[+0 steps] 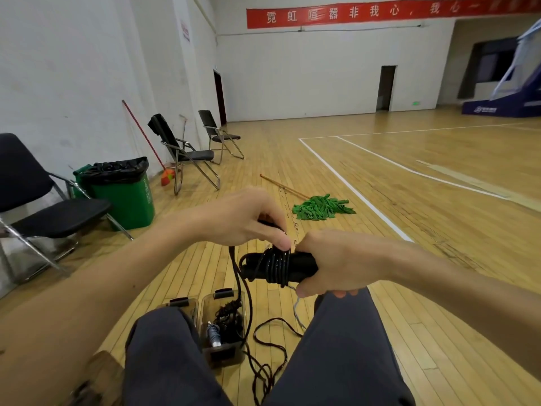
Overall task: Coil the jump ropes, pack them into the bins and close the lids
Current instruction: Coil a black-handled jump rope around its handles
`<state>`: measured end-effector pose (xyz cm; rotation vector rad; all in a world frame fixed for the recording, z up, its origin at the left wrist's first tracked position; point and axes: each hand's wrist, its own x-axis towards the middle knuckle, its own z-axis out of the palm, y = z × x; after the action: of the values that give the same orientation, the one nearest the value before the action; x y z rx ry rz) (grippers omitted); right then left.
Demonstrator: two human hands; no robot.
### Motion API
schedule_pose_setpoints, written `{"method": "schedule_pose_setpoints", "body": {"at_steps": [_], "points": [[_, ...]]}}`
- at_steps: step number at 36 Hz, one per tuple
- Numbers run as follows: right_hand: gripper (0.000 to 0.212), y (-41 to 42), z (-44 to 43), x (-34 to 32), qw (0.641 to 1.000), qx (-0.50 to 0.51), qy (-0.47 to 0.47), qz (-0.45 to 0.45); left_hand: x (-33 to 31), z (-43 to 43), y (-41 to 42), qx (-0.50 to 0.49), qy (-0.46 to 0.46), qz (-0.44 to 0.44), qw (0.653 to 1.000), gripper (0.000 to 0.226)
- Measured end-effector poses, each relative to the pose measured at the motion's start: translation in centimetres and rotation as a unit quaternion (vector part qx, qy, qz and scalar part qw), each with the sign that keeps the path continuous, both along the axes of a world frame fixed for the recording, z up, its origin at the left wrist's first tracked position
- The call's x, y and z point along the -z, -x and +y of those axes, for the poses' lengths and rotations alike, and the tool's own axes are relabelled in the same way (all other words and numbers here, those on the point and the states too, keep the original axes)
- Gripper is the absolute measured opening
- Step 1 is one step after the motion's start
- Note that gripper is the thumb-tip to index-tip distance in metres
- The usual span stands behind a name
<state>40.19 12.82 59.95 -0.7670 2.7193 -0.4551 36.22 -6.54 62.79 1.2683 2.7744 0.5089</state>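
Both hands are on the black jump rope [276, 266]: my right hand [339, 262] grips the handles, and my left hand [243, 218] pinches the cord above the wound turns. Loose cord hangs down between my knees, beside two clear bins. In the right bin [205, 317] lies another coiled rope [228, 317]; my knee hides the inside of the left bin [178, 303].

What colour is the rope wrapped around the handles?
The rope is black; the head view shows it best.

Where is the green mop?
In the head view the green mop lies on the floor right of centre, just left of the white court line.
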Motion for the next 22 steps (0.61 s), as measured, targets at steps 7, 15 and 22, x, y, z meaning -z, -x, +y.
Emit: {"method": "schedule_pose_setpoints", "body": {"at_steps": [7, 15, 22], "points": [[0.020, -1.1, -0.1, -0.1, 0.998, -0.048, 0.038, -0.004, 0.3, -1.2, 0.5, 0.012, -0.132, -0.171, 0.976, 0.022], [0.018, -1.9, 0.3, -1.1, 0.982, -0.111, 0.150, -0.042, 1.4, -1.5, 0.1, 0.084, -0.239, -0.362, 0.897, 0.015], [0.023, -0.8, 0.6, -0.7, 0.954, -0.124, 0.263, -0.081, 2.6, -0.6, 0.5, 0.082, -0.343, -0.408, 0.842, 0.027]]}}
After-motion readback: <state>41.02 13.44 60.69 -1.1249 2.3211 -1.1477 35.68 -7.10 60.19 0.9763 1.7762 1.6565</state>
